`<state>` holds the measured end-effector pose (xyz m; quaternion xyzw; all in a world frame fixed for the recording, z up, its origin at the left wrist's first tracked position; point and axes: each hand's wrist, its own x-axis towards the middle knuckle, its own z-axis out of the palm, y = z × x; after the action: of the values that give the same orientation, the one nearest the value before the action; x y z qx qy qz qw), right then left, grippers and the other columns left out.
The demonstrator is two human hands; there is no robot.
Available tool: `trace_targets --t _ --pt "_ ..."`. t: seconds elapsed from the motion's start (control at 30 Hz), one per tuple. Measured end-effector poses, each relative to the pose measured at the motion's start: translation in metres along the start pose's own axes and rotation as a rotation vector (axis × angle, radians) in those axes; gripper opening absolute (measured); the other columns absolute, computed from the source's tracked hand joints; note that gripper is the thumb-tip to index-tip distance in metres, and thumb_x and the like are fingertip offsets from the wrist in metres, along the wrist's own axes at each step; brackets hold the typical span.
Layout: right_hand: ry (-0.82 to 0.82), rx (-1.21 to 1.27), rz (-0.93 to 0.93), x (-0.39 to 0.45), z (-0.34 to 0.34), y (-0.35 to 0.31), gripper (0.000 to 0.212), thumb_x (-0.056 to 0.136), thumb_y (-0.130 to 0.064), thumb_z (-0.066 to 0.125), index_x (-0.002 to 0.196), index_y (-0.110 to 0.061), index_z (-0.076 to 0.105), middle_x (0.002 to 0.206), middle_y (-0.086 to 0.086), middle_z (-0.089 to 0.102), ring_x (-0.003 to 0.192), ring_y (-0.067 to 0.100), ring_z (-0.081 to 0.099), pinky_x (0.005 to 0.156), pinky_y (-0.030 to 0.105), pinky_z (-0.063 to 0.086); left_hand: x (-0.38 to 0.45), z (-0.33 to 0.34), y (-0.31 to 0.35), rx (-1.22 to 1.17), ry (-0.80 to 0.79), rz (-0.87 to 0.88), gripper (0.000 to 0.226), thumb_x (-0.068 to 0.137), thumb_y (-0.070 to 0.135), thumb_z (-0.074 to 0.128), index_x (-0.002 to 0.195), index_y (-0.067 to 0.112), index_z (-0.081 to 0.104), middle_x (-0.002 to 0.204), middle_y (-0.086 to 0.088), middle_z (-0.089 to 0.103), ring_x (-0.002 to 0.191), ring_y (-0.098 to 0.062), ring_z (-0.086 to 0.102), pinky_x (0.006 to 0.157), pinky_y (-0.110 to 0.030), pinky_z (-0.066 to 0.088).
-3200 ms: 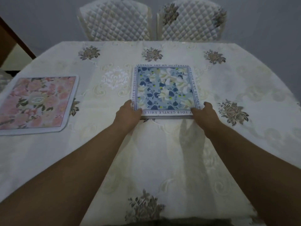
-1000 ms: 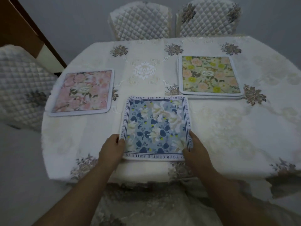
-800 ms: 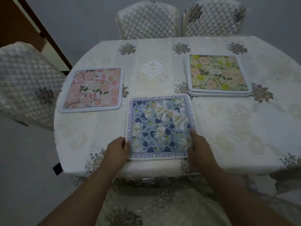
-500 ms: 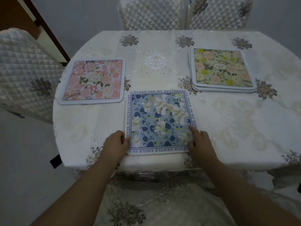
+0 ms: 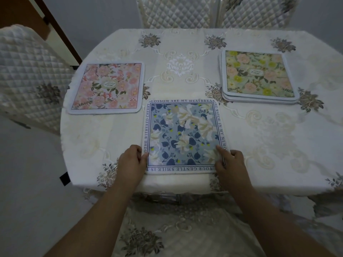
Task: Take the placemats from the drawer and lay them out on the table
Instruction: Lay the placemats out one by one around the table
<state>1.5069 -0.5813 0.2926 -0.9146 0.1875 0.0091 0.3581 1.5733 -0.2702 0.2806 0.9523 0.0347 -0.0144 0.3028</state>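
A blue floral placemat with a lettered border lies flat at the near edge of the round table. My left hand grips its near left corner, thumb on top. At the near right corner my right hand pinches the mat's edge. A pink floral placemat lies flat to the left, close to the table's rim. At the far right sits a stack of placemats with a green and yellow floral one on top.
A cream embroidered cloth covers the table. One quilted chair stands at the left and two quilted chairs at the far side. A cloth-covered seat is just below the near edge.
Earlier both hands held the blue placemat farther out on the table. It has since been drawn to the near edge, apart from the stack, and has barely moved in the last second.
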Motion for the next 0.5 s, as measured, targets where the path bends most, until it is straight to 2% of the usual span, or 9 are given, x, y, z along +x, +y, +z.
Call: trace_targets --t 0.07,0.13,0.2,0.27,0.33,0.37,0.43,0.5 --pt "0.002 -0.066 0.034 0.001 -0.003 -0.002 0.049 0.090 -0.021 0.060 0.139 -0.028 0.055 0.118 0.001 0.037 0.109 0.022 0.046 0.096 0.036 0.044 0.000 -0.001 0.000 -0.032 0.012 -0.030 0.021 0.091 0.029 0.070 0.102 0.016 0.057 0.086 0.004 0.055 0.082 -0.023 0.057 0.078 -0.044 0.051" --pt "0.048 -0.225 0.029 0.000 -0.002 -0.005 0.051 0.085 -0.025 0.064 0.136 -0.026 0.055 0.132 0.007 0.040 0.122 0.030 0.039 0.099 0.045 0.042 -0.003 0.000 0.004 0.041 0.074 -0.002 0.031 0.089 0.024 0.071 0.113 0.011 0.059 0.101 -0.004 0.059 0.095 -0.029 0.057 0.086 -0.044 0.048" --pt "0.124 -0.342 -0.099 -0.002 0.005 -0.012 0.051 0.086 -0.026 0.061 0.136 -0.018 0.053 0.145 0.013 0.040 0.132 0.033 0.035 0.107 0.048 0.037 -0.010 0.005 0.021 0.158 0.124 0.110 0.038 0.091 0.022 0.065 0.127 0.012 0.058 0.118 -0.008 0.061 0.109 -0.030 0.054 0.092 -0.044 0.044" --pt "0.066 -0.353 -0.258 -0.002 0.020 -0.027 0.054 0.095 -0.025 0.052 0.145 -0.009 0.043 0.154 0.015 0.036 0.143 0.031 0.027 0.118 0.044 0.025 -0.016 0.016 0.049 0.172 0.066 0.259 0.044 0.098 0.025 0.052 0.141 0.015 0.051 0.138 -0.005 0.057 0.128 -0.026 0.050 0.102 -0.043 0.044" --pt "-0.110 -0.295 -0.334 -0.003 0.039 -0.042 0.060 0.101 -0.027 0.041 0.155 -0.009 0.023 0.163 0.010 0.020 0.152 0.024 0.006 0.123 0.044 0.014 -0.021 0.037 0.074 0.159 -0.108 0.336 0.053 0.105 0.032 0.037 0.155 0.016 0.034 0.160 -0.003 0.037 0.150 -0.022 0.027 0.120 -0.043 0.029" --pt "-0.181 -0.276 -0.347 -0.002 0.048 -0.046 0.060 0.103 -0.030 0.033 0.157 -0.010 0.015 0.165 0.007 0.011 0.152 0.021 -0.004 0.123 0.044 0.010 -0.024 0.050 0.081 0.183 -0.186 0.347 0.057 0.106 0.036 0.028 0.159 0.017 0.024 0.166 -0.003 0.023 0.155 -0.020 0.012 0.124 -0.043 0.020" --pt "-0.247 -0.331 -0.357 -0.003 0.062 -0.043 0.062 0.102 -0.040 0.010 0.158 -0.015 0.001 0.165 0.001 -0.007 0.149 0.016 -0.018 0.123 0.041 0.003 -0.028 0.070 0.084 0.299 -0.258 0.347 0.059 0.107 0.040 0.019 0.162 0.019 0.008 0.169 0.001 0.002 0.155 -0.017 -0.009 0.125 -0.043 0.008" --pt "-0.228 -0.422 -0.381 -0.003 0.065 -0.033 0.064 0.099 -0.045 0.000 0.157 -0.019 -0.005 0.164 -0.004 -0.014 0.148 0.011 -0.023 0.122 0.037 -0.004 -0.031 0.076 0.075 0.391 -0.239 0.357 0.060 0.107 0.043 0.016 0.162 0.022 0.003 0.169 0.003 -0.003 0.154 -0.017 -0.014 0.124 -0.044 0.002"
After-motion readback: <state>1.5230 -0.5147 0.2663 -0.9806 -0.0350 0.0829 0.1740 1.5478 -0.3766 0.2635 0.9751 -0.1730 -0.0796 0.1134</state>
